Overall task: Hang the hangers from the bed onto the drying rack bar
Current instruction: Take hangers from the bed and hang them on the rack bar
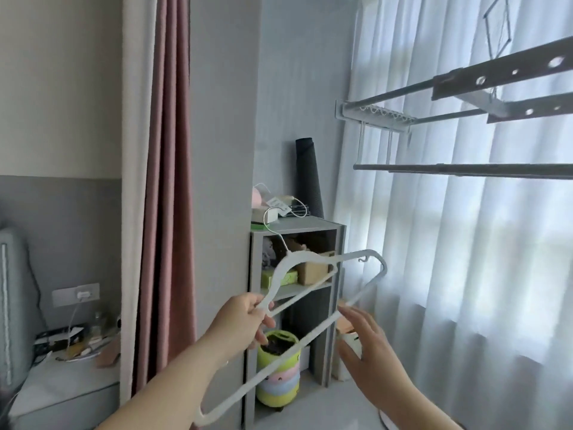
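A white plastic hanger [313,263] with a thin metal hook is tilted in front of me, low in the middle of the view. My left hand [245,321] grips its upper arm near the neck. My right hand [369,346] is spread open beside the hanger's long bottom bar, its fingertips at or near the bar. The drying rack's lowest dark bar [465,169] runs horizontally at upper right, well above both hands, with nothing hanging on it. The bed is out of view.
More rack rails and a white bracket [372,114] sit above the bar, before sheer white curtains. A grey shelf unit [310,231] with clutter stands ahead, a pastel round bin [279,380] at its foot. A pink curtain hangs left, a cluttered grey bedside surface [71,377] lower left.
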`<state>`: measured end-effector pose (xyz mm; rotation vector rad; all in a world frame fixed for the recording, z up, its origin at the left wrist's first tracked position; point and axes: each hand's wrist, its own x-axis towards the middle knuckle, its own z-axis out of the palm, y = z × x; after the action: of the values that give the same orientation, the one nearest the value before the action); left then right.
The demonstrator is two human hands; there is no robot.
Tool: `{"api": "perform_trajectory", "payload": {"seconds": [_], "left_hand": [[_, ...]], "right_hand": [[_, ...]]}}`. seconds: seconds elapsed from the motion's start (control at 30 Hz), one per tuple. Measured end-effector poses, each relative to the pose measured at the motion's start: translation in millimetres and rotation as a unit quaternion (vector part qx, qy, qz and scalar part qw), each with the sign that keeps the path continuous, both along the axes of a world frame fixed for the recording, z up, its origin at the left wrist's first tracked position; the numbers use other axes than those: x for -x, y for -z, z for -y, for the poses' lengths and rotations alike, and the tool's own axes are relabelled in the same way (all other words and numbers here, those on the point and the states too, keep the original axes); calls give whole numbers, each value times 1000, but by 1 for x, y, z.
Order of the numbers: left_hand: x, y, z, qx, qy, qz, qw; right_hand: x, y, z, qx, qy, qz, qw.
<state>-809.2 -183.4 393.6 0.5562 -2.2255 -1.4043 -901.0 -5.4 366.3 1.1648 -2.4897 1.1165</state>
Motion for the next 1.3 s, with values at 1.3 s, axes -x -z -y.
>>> {"api": "perform_trajectory", "payload": {"seconds": [1.3], "left_hand": [[603,-143,143,206,112,-35,972]], "right_hand": [[558,-240,106,-221,443,-362,790]]}}
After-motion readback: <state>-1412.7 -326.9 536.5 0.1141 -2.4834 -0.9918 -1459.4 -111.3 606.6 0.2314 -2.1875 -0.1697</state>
